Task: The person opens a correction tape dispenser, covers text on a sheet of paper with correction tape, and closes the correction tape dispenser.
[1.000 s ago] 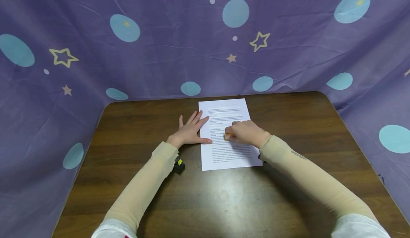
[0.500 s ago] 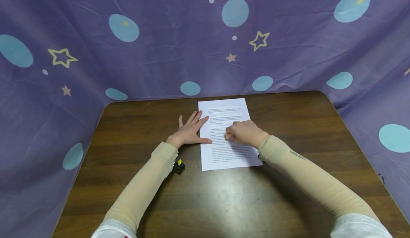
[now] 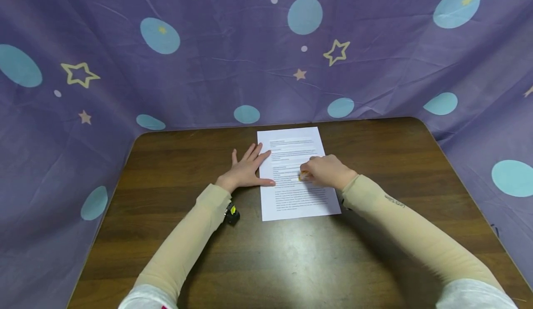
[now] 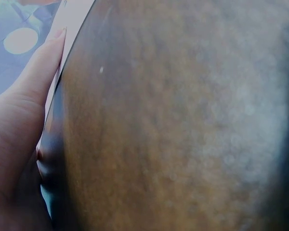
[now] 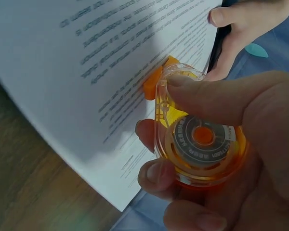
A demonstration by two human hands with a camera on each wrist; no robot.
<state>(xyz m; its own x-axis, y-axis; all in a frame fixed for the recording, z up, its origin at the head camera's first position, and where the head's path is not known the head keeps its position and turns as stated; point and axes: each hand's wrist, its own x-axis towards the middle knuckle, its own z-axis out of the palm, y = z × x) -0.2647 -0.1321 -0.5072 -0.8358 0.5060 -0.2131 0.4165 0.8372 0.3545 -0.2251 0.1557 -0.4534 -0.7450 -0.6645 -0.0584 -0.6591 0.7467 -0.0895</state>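
On the printed sheet (image 3: pixel 287 200), the left hand (image 3: pixel 245 170) lies spread at the left edge; the right hand (image 3: pixel 330 171) grips a clear tape dispenser (image 5: pixel 202 137) mid-page.

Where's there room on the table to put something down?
Bare table lies right of the paper, beyond the right sleeve; left of the left hand and left sleeve; and between the two sleeves. It's crowded on the paper: the left hand rests across its left edge, and the right hand holds a tape dispenser there.
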